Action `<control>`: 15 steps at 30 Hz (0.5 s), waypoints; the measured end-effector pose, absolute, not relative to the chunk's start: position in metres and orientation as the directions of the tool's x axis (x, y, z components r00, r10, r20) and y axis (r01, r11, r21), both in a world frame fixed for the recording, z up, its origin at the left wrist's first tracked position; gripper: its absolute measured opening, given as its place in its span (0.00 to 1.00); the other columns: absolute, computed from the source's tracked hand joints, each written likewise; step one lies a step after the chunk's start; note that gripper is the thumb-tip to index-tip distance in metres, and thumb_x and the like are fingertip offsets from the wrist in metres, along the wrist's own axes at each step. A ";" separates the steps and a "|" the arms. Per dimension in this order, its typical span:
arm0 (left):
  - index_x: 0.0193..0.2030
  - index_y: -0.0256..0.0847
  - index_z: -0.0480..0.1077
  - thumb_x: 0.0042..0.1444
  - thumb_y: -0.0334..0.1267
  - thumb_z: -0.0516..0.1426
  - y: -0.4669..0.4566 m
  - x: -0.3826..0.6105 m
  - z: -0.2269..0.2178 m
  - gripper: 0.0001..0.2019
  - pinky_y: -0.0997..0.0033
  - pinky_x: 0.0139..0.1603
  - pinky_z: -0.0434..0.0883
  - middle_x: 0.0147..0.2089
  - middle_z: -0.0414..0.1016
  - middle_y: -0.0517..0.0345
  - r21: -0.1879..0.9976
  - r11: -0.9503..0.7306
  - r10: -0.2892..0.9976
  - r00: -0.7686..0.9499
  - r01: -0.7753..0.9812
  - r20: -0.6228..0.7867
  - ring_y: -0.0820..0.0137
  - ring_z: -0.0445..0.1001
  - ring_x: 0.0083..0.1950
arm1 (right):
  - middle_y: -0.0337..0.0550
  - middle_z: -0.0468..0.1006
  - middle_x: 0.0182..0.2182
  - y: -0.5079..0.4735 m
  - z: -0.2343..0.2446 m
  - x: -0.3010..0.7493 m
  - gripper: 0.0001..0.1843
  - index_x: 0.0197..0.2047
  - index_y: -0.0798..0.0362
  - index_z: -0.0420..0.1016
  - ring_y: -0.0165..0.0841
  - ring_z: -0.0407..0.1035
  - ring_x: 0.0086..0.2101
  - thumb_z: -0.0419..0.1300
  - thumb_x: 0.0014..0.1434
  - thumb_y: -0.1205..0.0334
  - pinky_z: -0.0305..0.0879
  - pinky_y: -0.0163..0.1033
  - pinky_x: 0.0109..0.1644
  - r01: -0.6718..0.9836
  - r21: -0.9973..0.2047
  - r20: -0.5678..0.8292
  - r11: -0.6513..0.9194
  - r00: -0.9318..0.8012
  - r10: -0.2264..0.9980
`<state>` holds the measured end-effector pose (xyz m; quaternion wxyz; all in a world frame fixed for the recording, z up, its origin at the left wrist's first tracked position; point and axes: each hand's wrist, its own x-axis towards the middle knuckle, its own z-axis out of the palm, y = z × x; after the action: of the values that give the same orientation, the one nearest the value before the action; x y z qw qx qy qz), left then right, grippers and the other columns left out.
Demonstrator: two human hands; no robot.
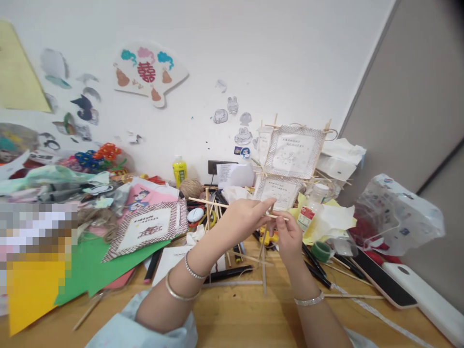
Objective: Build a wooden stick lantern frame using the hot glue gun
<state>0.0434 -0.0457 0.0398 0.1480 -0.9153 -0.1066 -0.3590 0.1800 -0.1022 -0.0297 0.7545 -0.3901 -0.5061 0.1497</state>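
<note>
My left hand [248, 212] reaches across the middle of the table, its fingers closed around a thin wooden stick [206, 202] that pokes out to the left behind the hand. Close beside it, my right hand [291, 238] pinches the right end of a stick between thumb and fingers. A second stick [263, 249] hangs down between the hands, crossing near the fingertips. Whether the sticks are joined there is too small to tell. Behind the hands stands a frame of sticks with patterned paper panels [295, 150].
Left are a patterned paper panel [147, 232], green paper [97, 266], a twine ball [194, 188] and a yellow bottle [179, 170]. Right are a clear bottle [310, 208], a green paint pot [321, 251], a phone [384, 280] and a plastic bag [402, 212]. Black pens [230, 273] lie near the hands.
</note>
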 end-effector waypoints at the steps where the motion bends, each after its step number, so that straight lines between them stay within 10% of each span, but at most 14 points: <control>1: 0.55 0.36 0.59 0.60 0.40 0.51 -0.046 0.043 0.040 0.18 0.73 0.28 0.65 0.31 0.75 0.53 -0.195 -0.931 0.095 0.722 0.309 0.686 0.68 0.73 0.31 | 0.32 0.67 0.17 -0.102 -0.030 0.180 0.13 0.37 0.53 0.71 0.27 0.61 0.19 0.54 0.59 0.52 0.60 0.34 0.25 0.160 -0.739 0.648 0.655 0.438 0.623; 15: 0.55 0.36 0.58 0.60 0.40 0.51 -0.046 0.045 0.039 0.19 0.72 0.30 0.66 0.33 0.75 0.53 -0.218 -0.920 0.099 0.730 0.327 0.677 0.67 0.73 0.32 | 0.32 0.66 0.17 -0.102 -0.029 0.180 0.12 0.37 0.52 0.71 0.27 0.61 0.19 0.54 0.59 0.53 0.60 0.34 0.25 0.161 -0.729 0.659 0.665 0.428 0.619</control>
<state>0.0447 -0.0458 0.0388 0.1633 -0.9155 -0.1162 -0.3489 0.1801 -0.1024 -0.0293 0.7546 -0.3802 -0.5130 0.1516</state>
